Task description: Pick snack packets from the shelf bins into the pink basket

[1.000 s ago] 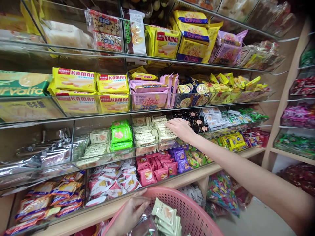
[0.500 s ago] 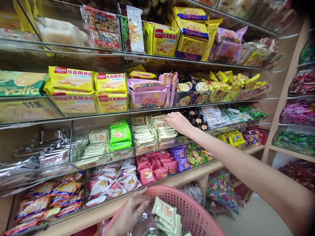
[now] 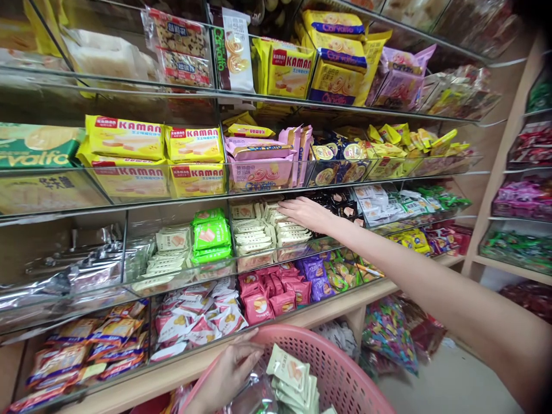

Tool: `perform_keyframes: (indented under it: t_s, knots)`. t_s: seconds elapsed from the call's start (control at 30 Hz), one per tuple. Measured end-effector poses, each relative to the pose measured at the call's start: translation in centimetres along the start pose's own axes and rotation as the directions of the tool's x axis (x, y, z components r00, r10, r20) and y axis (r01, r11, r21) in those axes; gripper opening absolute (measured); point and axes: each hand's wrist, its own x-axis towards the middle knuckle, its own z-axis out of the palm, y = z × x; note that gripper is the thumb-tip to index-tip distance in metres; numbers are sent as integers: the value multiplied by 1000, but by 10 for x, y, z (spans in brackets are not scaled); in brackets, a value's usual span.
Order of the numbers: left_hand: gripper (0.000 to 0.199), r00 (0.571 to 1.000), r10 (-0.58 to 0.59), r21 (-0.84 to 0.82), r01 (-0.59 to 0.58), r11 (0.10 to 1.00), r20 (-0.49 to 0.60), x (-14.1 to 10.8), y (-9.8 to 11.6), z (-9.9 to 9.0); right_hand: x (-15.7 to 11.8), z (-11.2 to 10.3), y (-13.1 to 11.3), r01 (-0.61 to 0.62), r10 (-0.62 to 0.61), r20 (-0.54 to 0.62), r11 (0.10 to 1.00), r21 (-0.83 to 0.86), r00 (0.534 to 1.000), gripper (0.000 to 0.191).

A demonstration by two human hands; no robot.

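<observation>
"While your right hand [image 3: 308,213] is over the cream packets [image 3: 293,234], have you got hold of any?"

"I can't tell. My fingers lie outstretched, palm down, over the top of the right-hand stack, pointing to 10 o'clock, and what's under them is hidden. That stack is behind the clear lip [image 3: 308,249], at 12 o'clock from my basket [image 3: 353,374]; black packets [image 3: 345,210] sit just beside it at 2 o'clock."

"How would you do this reach well?"

"I'd hook my fingertips behind a few, set my thumb in front and squeeze lightly, since whatever's inside probably crumbles. Lifting before drawing back towards 6 o'clock should clear the lip, and going gently ought to spare the neighbouring stack at 9 o'clock."

"And your arms?"

"My right one slants in from 4 o'clock, nearly straight, crossing above the lip. My left hand [image 3: 228,368] is over the basket's rim at its 10 o'clock, fingers loosely bent; whether they grip anything I can't see. Beside them, at 3 o'clock, a similar bunch [image 3: 288,374] lies inside the basket."
</observation>
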Motion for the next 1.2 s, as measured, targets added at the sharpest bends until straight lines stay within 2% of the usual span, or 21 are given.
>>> perform_keyframes:
  t_s: [0.3,0.57,0.67,0.9,1.07,1.2]
  knots:
    - [46,1000,-1,11,1,1000,16,0,-5,1,19,-11,15,-8,-2,90,994,105,996,36]
    - [47,1000,-6,-7,6,1000,8,0,-3,1,-4,-5,3,7,-8,18,997,79,1000,32]
    - [46,1000,-3,0,3,1000,14,0,-3,1,-4,-4,4,9,-10,13,998,65,1000,31]
    - [46,1000,2,-19,-2,1000,5,-1,-1,0,7,-6,7,-91,91,11,996,17,996,33]
    - [46,1000,7,-39,-7,999,-17,-1,0,0,-5,-2,2,-62,63,-11,998,29,998,31]
    - [46,1000,-9,-11,9,1000,15,0,-2,0,-14,0,-2,-69,70,-17,996,55,997,33]
